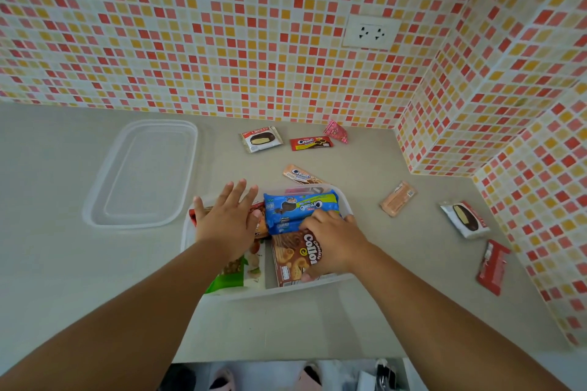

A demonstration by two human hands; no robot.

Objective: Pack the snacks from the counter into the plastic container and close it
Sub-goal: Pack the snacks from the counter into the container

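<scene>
A clear plastic container (287, 291) sits mid-counter, holding a blue Cream-O pack (298, 205), a brown Collon box (293, 259), a green packet (236, 273) and a red packet under my left hand. My left hand (227, 219) lies flat with straight fingers over the container's left side. My right hand (333, 241) has curled fingers gripping the Collon box, its fingertips touching the blue pack. The clear lid (143, 173) lies on the counter to the left.
Loose snacks lie on the counter: a Choco Pie (261, 139), a red Cream-O (311, 143), a pink candy (336, 131), an orange Cream-O (300, 174), a peach pack (397, 198), another pie (465, 219), a red bar (492, 267). Tiled walls stand behind and at right.
</scene>
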